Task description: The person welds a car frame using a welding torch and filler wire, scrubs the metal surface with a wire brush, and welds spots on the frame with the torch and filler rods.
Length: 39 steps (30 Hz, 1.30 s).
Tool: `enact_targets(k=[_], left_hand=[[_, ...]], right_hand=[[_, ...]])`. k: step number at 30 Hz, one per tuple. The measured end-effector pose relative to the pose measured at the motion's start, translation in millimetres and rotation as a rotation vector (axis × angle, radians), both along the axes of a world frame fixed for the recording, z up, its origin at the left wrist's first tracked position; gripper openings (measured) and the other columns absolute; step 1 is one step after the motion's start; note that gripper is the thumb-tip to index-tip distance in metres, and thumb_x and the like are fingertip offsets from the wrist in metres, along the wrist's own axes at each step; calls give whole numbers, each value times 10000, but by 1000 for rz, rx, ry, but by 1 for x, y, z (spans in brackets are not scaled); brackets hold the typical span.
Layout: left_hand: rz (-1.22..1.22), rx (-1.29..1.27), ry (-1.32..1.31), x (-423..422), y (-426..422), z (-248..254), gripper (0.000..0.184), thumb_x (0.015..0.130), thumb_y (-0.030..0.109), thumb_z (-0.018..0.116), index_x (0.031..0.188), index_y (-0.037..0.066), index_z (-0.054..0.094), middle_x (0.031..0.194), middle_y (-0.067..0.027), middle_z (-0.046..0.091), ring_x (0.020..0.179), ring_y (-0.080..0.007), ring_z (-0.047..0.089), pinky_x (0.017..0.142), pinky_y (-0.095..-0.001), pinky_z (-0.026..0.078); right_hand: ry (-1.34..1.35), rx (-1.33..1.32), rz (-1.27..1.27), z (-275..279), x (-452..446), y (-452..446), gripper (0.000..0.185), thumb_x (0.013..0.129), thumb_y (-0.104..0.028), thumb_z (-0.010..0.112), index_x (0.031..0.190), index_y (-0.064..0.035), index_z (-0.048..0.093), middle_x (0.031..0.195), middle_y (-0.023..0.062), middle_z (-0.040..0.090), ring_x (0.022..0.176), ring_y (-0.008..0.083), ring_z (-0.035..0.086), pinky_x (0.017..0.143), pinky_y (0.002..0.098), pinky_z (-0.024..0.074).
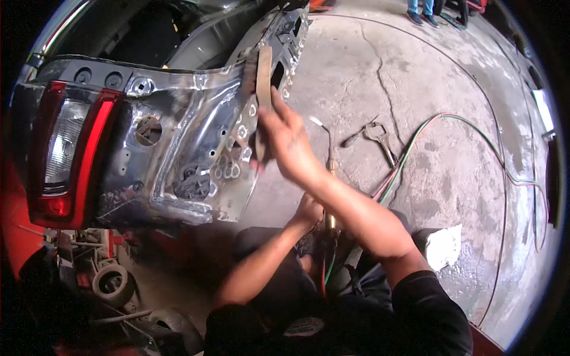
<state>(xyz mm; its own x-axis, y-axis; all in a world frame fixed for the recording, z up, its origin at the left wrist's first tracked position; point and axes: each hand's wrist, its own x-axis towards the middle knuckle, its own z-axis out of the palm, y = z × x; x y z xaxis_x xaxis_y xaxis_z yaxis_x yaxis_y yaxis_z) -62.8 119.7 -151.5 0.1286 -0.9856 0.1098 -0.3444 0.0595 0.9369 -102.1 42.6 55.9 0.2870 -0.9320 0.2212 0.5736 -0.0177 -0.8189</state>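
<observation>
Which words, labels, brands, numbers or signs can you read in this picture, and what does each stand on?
None: no text can be read in this view.
Pale patch on the black shirt: too blurred to tell whether it is lettering.
Brush in the right hand: no lettering can be made out.
Tail light: no legible marking.

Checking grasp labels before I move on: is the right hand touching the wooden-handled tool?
Touching. The head view shows the right hand closed on the wooden-handled tool, with fingers around its lower part.
</observation>
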Motion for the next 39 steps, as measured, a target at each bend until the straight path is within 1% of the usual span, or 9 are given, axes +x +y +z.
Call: enact_targets(k=[7, 9, 14, 16, 22, 27, 30, 35, 39], left_hand=[[-111, 639, 308, 14, 11, 49, 389, 966, 355, 631, 830, -5, 691, 725, -63, 683, 564, -122, 594, 511, -277, 431], [-190, 84, 237, 18, -5, -10, 353, 966, 346, 642, 864, 14, 705, 716, -45, 666, 535, -111, 558, 498, -261, 409], [-192, 717, 160, 18, 8, 53, 329, 992, 330, 634, 903, 22, 706, 746, -37, 670, 647, -114, 593, 590, -284, 472], [-107, 79, -79, 6, 11, -55, 289, 988, 302, 638, 953, 21, 695, 766, -26, 663, 678, -108, 589, 598, -285, 472], [-228, 424, 35, 14, 8, 25, 267, 935, 175, 591, 766, -13, 678, 763, -79, 694, 696, -184, 628, 639, -331, 500], [-478, 90, -266, 39, 5, -55, 252, 1013, 285, 621, 1074, 42, 649, 886, -52, 655, 814, -184, 602, 707, -343, 504], [-397, 71, 33, 29, 13, -56, 225, 1010, 256, 626, 1047, 35, 652, 931, -68, 649, 870, -162, 594, 705, -329, 489], [-370, 510, -5, 22, 10, 7, 378, 966, 292, 678, 1194, -6, 633, 1170, -129, 651, 1116, -182, 568, 977, -370, 428], [-253, 207, 269, 20, -5, -50, 367, 967, 377, 657, 925, 15, 701, 794, -57, 705, 688, -175, 653, 650, -324, 514]], right_hand=[[233, -534, -630, -40, 35, -96, 242, 1021, -200, 483, 1081, 24, 554, 935, 185, 660, 628, 249, 690, 497, 337, 547], [210, -444, -509, -31, 33, -62, 300, 1021, -179, 494, 1226, 36, 537, 1186, 233, 609, 868, 285, 697, 686, 351, 567], [31, 37, -10, 26, -1, -81, 571, 1015, -214, 525, 1498, 50, 374, 1377, 259, 563, 1231, 313, 598, 1060, 377, 449], [64, -137, -240, 0, 27, -40, 533, 1005, -225, 539, 1442, 57, 419, 1271, 242, 613, 1169, 307, 624, 1016, 380, 480], [-204, 111, 151, 23, 15, -53, 262, 985, -201, 512, 1162, -8, 493, 940, 190, 611, 621, 308, 705, 433, 381, 547], [-6, -36, -69, 18, 41, 36, 639, 1024, -247, 496, 1540, 40, 252, 1184, 253, 659, 1116, 315, 652, 967, 328, 509], [-294, 154, 226, 23, 33, -8, 786, 1035, -165, 420, 1584, -69, -134, 1034, 281, 644, 528, 288, 671, 363, 328, 524], [248, -318, -304, -11, 70, 40, 783, 1008, -221, 507, 1588, 15, 37, 1319, 328, 550, 916, 374, 692, 600, 353, 571], [293, -149, 44, -24, 13, 8, 706, 1004, -233, 582, 1566, 42, 256, 1059, 174, 655, 855, 199, 627, 793, 320, 526]])
